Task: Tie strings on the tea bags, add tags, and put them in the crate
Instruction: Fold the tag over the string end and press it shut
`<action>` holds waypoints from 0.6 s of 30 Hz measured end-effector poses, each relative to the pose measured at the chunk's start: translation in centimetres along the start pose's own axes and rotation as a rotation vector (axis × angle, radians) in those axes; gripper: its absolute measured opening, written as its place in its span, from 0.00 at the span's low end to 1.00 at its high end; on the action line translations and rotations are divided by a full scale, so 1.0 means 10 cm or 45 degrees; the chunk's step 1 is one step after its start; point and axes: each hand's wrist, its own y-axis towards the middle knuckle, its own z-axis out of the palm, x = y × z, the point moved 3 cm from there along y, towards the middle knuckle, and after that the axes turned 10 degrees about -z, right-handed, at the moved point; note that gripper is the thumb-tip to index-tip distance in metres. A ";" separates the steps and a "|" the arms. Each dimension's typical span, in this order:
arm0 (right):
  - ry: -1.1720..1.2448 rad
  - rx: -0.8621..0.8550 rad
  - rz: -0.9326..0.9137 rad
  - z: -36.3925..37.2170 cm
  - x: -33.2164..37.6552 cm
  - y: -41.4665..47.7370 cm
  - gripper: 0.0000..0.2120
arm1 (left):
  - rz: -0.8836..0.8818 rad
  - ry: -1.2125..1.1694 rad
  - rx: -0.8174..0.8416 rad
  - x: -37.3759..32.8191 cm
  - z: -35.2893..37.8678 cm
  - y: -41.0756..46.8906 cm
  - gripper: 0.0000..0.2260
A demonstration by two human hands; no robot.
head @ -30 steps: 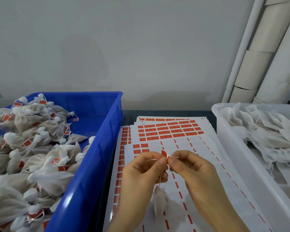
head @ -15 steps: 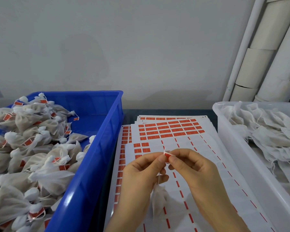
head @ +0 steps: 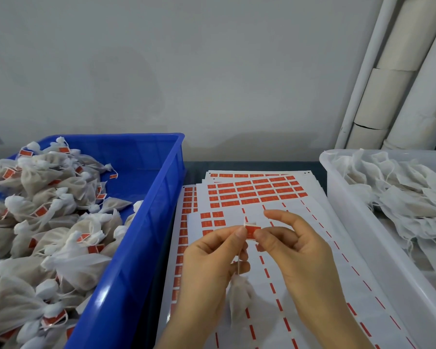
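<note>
A small red tag (head: 251,230) sits between my two hands above the sticker sheets (head: 312,248). My left hand (head: 212,263) pinches the tag's left edge with thumb and forefinger. My right hand (head: 300,255) holds its right edge with the thumb, the forefinger lifted straight above. A thin string (head: 239,263) runs down from the tag to a white tea bag (head: 239,298) that hangs below my hands. The blue crate (head: 136,248) on the left holds several tied, tagged tea bags (head: 48,222).
A white bin (head: 350,222) on the right holds several loose untied tea bags (head: 400,192). Stacked sheets of red tags lie between the two containers. White pipes (head: 388,84) stand at the back right against a grey wall.
The tag has been folded flat and now faces me as a red rectangle. My right forefinger has lifted off it and points left. Both hands stay in place.
</note>
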 end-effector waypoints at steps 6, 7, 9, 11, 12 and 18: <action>-0.070 0.005 0.014 -0.01 -0.02 0.01 0.14 | 0.002 0.017 -0.015 0.01 -0.01 0.00 0.09; -0.076 0.002 0.013 -0.01 -0.02 0.01 0.14 | 0.002 0.021 -0.018 0.01 0.00 0.00 0.09; -0.077 -0.003 0.009 -0.02 -0.03 0.01 0.14 | 0.001 0.026 -0.022 0.01 0.00 0.00 0.10; -0.084 0.001 0.004 -0.02 -0.03 0.01 0.13 | 0.002 0.029 -0.020 0.01 0.01 0.00 0.10; -0.088 0.005 0.002 -0.02 -0.03 0.01 0.13 | 0.002 0.030 -0.018 0.01 0.00 0.00 0.09; -0.089 0.047 -0.008 -0.01 -0.05 0.01 0.10 | 0.013 0.024 0.002 0.02 0.00 0.00 0.09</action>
